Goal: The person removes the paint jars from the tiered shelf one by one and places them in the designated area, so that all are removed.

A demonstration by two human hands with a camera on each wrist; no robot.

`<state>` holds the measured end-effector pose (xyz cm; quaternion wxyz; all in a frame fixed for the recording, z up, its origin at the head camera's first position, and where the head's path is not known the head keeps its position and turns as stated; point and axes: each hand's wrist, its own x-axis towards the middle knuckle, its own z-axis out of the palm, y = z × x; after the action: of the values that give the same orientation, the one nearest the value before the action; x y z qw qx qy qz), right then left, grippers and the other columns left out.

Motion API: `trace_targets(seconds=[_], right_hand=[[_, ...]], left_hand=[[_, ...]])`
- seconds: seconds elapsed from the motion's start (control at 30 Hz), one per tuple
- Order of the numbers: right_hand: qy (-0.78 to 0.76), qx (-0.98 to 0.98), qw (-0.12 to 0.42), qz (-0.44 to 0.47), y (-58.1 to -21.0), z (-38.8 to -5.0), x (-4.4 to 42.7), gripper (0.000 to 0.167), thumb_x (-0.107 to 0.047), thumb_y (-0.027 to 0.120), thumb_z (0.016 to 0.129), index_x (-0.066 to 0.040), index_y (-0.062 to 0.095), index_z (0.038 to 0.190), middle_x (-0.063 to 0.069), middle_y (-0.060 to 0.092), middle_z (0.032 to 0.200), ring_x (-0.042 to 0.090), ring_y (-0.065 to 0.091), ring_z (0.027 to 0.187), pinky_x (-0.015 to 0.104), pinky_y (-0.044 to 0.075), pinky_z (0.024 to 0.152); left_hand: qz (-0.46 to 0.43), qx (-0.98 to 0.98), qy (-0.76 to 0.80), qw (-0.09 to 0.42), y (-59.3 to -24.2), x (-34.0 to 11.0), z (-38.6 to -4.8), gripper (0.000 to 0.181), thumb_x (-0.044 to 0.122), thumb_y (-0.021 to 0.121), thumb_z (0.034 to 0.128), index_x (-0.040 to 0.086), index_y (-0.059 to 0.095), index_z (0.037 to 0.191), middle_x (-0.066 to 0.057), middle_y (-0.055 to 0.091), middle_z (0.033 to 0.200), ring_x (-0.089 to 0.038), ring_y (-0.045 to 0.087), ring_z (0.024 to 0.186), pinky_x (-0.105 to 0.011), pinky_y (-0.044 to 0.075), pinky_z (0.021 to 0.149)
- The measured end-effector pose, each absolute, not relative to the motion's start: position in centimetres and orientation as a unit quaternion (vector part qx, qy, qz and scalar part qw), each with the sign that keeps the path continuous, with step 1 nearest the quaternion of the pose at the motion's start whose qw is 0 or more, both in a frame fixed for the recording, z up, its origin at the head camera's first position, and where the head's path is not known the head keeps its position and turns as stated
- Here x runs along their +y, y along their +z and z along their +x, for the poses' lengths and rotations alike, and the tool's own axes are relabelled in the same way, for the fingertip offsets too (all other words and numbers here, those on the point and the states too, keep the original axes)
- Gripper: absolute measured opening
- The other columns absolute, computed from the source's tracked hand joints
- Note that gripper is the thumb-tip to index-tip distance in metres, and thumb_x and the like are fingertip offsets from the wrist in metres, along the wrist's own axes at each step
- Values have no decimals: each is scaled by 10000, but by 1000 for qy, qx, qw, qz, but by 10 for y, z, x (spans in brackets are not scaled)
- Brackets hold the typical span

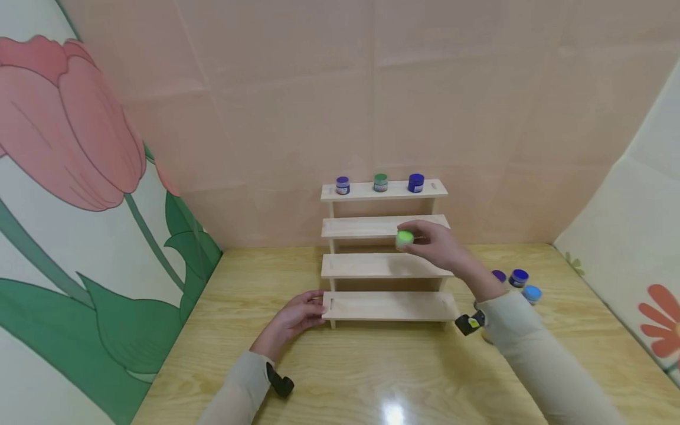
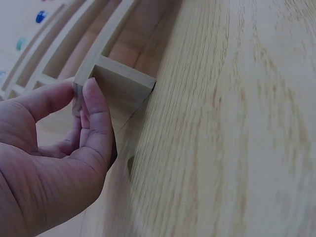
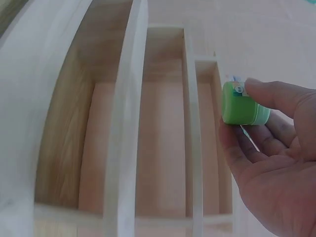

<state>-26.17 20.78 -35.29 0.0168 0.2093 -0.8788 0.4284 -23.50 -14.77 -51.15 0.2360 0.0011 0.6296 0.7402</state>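
A stepped wooden rack (image 1: 388, 307) with several tiers stands on the table against the back cloth. My right hand (image 1: 438, 245) pinches a small light green paint jar (image 1: 404, 238) between thumb and fingers, in front of the second tier from the top. In the right wrist view the jar (image 3: 239, 104) is held on its side relative to the camera, a label partly under the thumb. At the lowest tier's left end, my left hand (image 1: 297, 313) grips the board's corner; the left wrist view shows thumb and fingers (image 2: 96, 116) on either side of it.
On the top tier sit a purple jar (image 1: 342, 185), a green jar (image 1: 380, 183) and a dark blue jar (image 1: 416, 183). Right of the rack stand more jars, among them a dark blue one (image 1: 519, 278) and a light blue one (image 1: 532, 294), some partly behind my right arm.
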Motion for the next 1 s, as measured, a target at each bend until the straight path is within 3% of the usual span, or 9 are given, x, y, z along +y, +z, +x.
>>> trace_targets(seconds=[0.23, 0.37, 0.57, 0.8, 0.9, 1.0], right_hand=[[432, -882, -22, 188, -361, -245, 242, 451, -215, 675, 991, -64, 558, 1399, 171, 561, 1358, 401, 577, 1254, 527, 504, 1026], [412, -891, -16, 191, -367, -237, 261, 441, -251, 674, 992, -100, 566, 1392, 162, 574, 1364, 421, 581, 1254, 521, 517, 1006], [386, -898, 4, 208, -374, -223, 287, 398, -206, 673, 992, -78, 581, 1357, 164, 591, 1335, 409, 593, 1228, 410, 563, 950], [397, -897, -7, 195, -385, -207, 317, 459, -214, 666, 997, -22, 546, 1396, 219, 598, 1322, 431, 624, 1174, 255, 582, 815], [373, -908, 2, 193, -391, -202, 328, 469, -232, 669, 994, -33, 551, 1402, 200, 595, 1347, 363, 634, 1169, 183, 540, 857], [359, -914, 9, 190, -395, -197, 338, 464, -248, 678, 989, -49, 569, 1393, 189, 596, 1357, 214, 647, 1145, 148, 517, 860]], left_hand=[[1, 629, 740, 239, -511, -148, -236, 628, -42, 619, 945, -45, 358, 1516, -130, 580, 1165, -164, 640, 864, -268, 584, 731], [1, 628, 741, 238, -511, -148, -235, 635, -40, 625, 941, -50, 355, 1516, -132, 582, 1164, -170, 638, 869, -271, 585, 736], [2, 627, 742, 239, -512, -148, -235, 635, -36, 627, 942, -54, 352, 1514, -135, 583, 1173, -179, 639, 887, -277, 586, 744], [0, 628, 740, 241, -512, -148, -236, 630, -38, 627, 941, -41, 363, 1513, -134, 578, 1179, -188, 642, 896, -287, 586, 752], [0, 629, 739, 241, -513, -148, -236, 627, -37, 626, 942, -41, 364, 1512, -134, 577, 1180, -185, 642, 891, -285, 585, 749], [-1, 628, 740, 241, -513, -148, -236, 628, -41, 628, 940, -45, 363, 1510, -129, 578, 1174, -182, 641, 881, -283, 586, 745]])
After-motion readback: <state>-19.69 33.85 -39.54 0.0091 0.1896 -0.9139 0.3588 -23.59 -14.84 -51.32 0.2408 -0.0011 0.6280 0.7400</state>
